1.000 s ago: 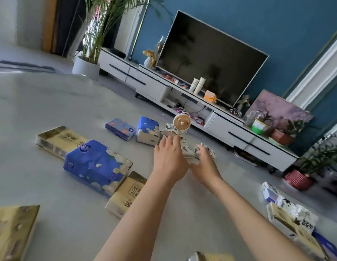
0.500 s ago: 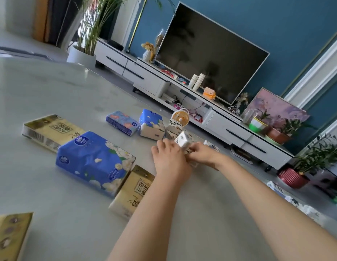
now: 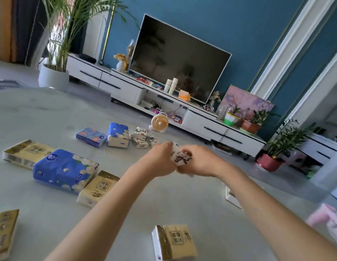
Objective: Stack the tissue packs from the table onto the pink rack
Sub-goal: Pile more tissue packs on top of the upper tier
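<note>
Pick-up step: the left grip point(image 3: 160, 159) and right grip point(image 3: 198, 161) both clench a small white patterned pack point(image 3: 180, 157), held above the desk point(image 3: 41, 113), right of the big blue pack point(image 3: 64, 168). Next it must be carried farther right of that blue pack to the pink rack point(image 3: 322, 217), which seems to be the blurred shape at the frame's edge.

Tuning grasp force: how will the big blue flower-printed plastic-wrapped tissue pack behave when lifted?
The big blue flower-printed tissue pack probably squashes: its wrap looks wrinkled and puffy. Likely light for its bulk, being tissue. Glossy film may slip; lying flat and boxy on the grey table, it should not roll.
</note>
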The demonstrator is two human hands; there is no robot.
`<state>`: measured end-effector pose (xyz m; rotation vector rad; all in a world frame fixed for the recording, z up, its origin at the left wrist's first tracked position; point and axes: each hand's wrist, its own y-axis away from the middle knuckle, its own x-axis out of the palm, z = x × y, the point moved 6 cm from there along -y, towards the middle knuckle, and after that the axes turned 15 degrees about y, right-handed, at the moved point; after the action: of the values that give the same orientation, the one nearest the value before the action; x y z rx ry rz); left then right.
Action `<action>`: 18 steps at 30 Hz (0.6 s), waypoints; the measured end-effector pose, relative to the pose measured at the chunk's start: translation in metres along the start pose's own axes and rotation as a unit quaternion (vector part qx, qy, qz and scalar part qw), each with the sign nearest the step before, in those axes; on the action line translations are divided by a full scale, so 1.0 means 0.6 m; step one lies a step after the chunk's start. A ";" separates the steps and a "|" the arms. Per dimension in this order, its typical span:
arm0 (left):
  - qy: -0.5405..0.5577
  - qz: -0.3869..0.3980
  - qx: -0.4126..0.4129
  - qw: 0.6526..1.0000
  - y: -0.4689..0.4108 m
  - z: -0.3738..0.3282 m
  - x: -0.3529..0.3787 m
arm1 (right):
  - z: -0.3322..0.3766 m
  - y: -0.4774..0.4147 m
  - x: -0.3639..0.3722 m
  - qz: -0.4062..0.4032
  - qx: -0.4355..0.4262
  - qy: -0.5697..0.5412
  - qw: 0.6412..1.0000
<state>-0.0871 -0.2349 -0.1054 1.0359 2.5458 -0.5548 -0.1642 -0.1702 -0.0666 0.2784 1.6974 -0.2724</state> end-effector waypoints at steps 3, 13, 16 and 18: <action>0.162 0.001 -0.017 0.987 0.058 -0.098 -0.006 | -0.013 0.107 -0.083 -0.079 0.032 0.030 0.996; 0.241 0.026 0.090 0.966 0.267 -0.389 0.102 | -0.205 0.530 -0.207 -0.371 0.175 -0.175 0.895; 0.128 0.006 0.212 0.969 0.283 -0.474 0.141 | -0.294 0.616 -0.221 -0.477 0.262 -0.151 0.825; 0.077 -0.005 0.277 0.958 0.288 -0.524 0.175 | -0.338 0.656 -0.211 -0.509 0.311 -0.147 0.789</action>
<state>-0.0846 0.0889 0.0819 1.2836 2.5861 -1.2894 -0.2027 0.2648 0.0792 -0.2399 1.2436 -1.6116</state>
